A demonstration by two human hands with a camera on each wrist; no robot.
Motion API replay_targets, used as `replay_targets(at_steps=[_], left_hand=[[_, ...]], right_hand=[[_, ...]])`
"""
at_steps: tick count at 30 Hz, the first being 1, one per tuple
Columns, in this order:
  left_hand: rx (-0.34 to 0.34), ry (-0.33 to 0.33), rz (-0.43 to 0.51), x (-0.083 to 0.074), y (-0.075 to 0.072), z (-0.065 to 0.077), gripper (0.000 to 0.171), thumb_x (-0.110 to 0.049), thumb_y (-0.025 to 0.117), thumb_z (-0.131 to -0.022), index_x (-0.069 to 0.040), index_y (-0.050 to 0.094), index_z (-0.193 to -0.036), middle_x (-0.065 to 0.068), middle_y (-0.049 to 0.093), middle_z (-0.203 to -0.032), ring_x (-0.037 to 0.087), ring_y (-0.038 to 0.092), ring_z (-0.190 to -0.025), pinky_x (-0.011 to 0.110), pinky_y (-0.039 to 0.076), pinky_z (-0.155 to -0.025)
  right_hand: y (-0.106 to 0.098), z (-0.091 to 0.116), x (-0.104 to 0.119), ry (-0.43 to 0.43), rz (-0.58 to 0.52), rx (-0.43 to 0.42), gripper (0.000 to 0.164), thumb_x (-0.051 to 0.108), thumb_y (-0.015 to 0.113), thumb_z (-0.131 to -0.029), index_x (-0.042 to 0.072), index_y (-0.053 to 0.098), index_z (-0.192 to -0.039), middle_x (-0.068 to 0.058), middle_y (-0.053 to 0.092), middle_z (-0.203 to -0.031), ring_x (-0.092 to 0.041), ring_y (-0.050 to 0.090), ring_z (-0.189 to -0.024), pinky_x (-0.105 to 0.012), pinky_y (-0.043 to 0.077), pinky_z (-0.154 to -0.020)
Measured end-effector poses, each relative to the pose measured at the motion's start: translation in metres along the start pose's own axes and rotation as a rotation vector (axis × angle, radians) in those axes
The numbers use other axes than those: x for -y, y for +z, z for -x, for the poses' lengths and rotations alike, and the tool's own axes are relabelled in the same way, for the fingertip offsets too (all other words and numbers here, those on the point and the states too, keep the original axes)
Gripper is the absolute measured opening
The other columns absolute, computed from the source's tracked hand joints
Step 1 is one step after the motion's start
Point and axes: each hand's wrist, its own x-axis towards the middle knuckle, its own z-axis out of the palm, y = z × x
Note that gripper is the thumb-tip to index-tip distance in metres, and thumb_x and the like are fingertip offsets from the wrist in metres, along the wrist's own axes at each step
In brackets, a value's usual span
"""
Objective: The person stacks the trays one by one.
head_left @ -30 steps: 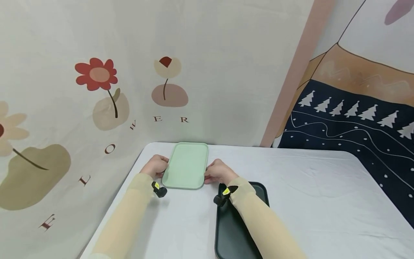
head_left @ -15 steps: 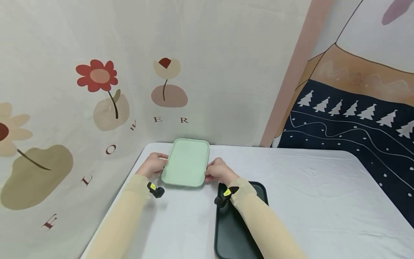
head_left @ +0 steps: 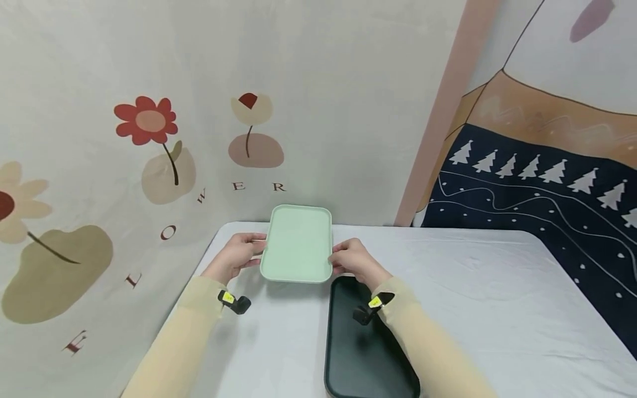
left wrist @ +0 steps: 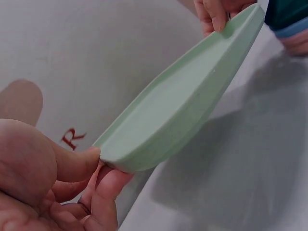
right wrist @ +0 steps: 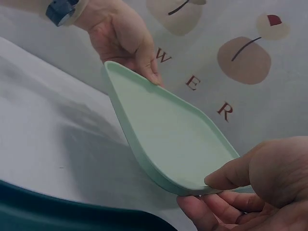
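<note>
A light green rectangular tray point(head_left: 297, 243) is held in the air near the back edge of the table. My left hand point(head_left: 238, 255) grips its left side, with the thumb point(left wrist: 82, 163) over the rim and fingers beneath in the left wrist view. On the opposite side my right hand point(head_left: 359, 262) pinches the rim, thumb on top and fingers underneath, as the right wrist view shows. The tray's shadow falls on the white cloth below it. A larger dark tray point(head_left: 365, 354) lies to the right, partly under my right forearm.
Blue and pink edges point(left wrist: 293, 41) show beneath the dark tray in the left wrist view. A white cloth point(head_left: 478, 309) covers the table. A printed wall hanging point(head_left: 338, 110) rises right behind the table's back and left edges.
Both hands have raised the green tray off the table and moved it slightly right. My right forearm has shifted right over the dark tray.
</note>
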Motion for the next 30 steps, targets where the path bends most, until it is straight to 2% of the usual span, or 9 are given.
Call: replay_targets(at_steps=[6, 12, 17, 24, 30], left_hand=[[0.029, 0.053, 0.057, -0.008, 0.017, 0.015, 0.041, -0.013, 0.060, -0.109, 0.002, 0.055, -0.147, 0.018, 0.066, -0.129, 0.025, 0.067, -0.113, 0.032, 0.062, -0.086], [0.089, 0.095, 0.088, -0.017, 0.034, 0.030, 0.041, -0.010, 0.061, -0.109, 0.004, 0.054, -0.146, 0.019, 0.065, -0.127, 0.023, 0.068, -0.110, 0.035, 0.063, -0.086], [0.130, 0.121, 0.117, -0.021, 0.048, 0.040, 0.041, -0.010, 0.062, -0.108, 0.006, 0.054, -0.145, 0.020, 0.065, -0.126, 0.023, 0.068, -0.109, 0.039, 0.063, -0.086], [0.190, 0.120, 0.136, -0.021, 0.064, 0.045, 0.048, -0.017, 0.064, -0.108, 0.002, 0.051, -0.149, 0.020, 0.067, -0.130, 0.030, 0.069, -0.116, 0.043, 0.063, -0.088], [0.187, 0.111, 0.147, -0.028, 0.075, 0.043, 0.060, -0.029, 0.067, -0.107, -0.007, 0.044, -0.157, 0.020, 0.065, -0.136, 0.034, 0.068, -0.118, 0.045, 0.063, -0.087]], right_hand=[[-0.023, 0.022, -0.003, -0.031, -0.035, 0.008, 0.027, -0.003, 0.069, -0.095, -0.012, 0.064, -0.120, -0.022, 0.070, -0.104, -0.023, 0.074, -0.083, -0.036, 0.065, -0.073], [-0.047, 0.047, -0.002, -0.065, -0.065, 0.032, 0.031, 0.000, 0.068, -0.098, -0.013, 0.062, -0.126, -0.022, 0.070, -0.110, -0.025, 0.074, -0.091, -0.037, 0.064, -0.077], [-0.063, 0.066, -0.004, -0.070, -0.080, 0.038, 0.030, 0.000, 0.066, -0.100, -0.013, 0.061, -0.127, -0.020, 0.071, -0.108, -0.025, 0.073, -0.089, -0.037, 0.064, -0.076], [-0.079, 0.091, -0.010, -0.069, -0.100, 0.060, 0.033, -0.002, 0.065, -0.100, -0.016, 0.058, -0.128, -0.019, 0.070, -0.106, -0.023, 0.071, -0.084, -0.034, 0.064, -0.074], [-0.088, 0.112, -0.018, -0.084, -0.095, 0.105, 0.036, 0.001, 0.065, -0.102, -0.017, 0.054, -0.131, -0.019, 0.068, -0.108, -0.023, 0.072, -0.089, -0.035, 0.064, -0.076]])
